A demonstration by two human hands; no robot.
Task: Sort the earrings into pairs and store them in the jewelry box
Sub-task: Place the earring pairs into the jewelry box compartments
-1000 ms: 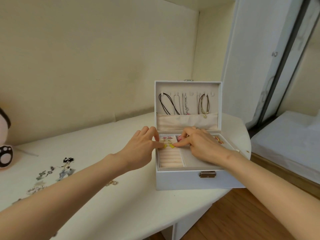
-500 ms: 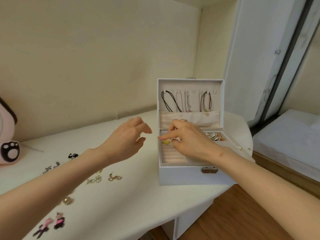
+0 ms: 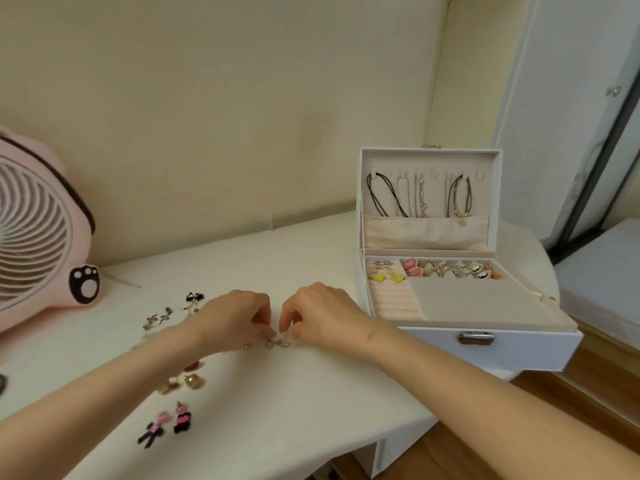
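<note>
The white jewelry box (image 3: pixel 519 344) stands open at the table's right end, with yellow heart earrings (image 3: pixel 386 277) and several other pieces in its tray. Left of the box, my left hand (image 3: pixel 235 315) and my right hand (image 3: pixel 322 315) are side by side over the table. Each pinches one small gold earring (image 3: pixel 277 342) with its fingertips, low on the tabletop. Loose earrings lie around my left forearm: silver ones (image 3: pixel 157 318), black ones (image 3: pixel 194 296), gold round ones (image 3: pixel 183 382) and a pink-and-black pair (image 3: pixel 169 422).
A pink fan (image 3: pixel 38 233) with a paw-print foot stands at the left on the white table (image 3: pixel 277 410). Necklaces (image 3: pixel 419 197) hang inside the box lid. The table's front edge drops to a wooden floor (image 3: pixel 571 393) on the right.
Both hands left the jewelry box and moved left and down to the table, where their fingertips now pinch small gold earrings. The view turned left, so the fan shows.
</note>
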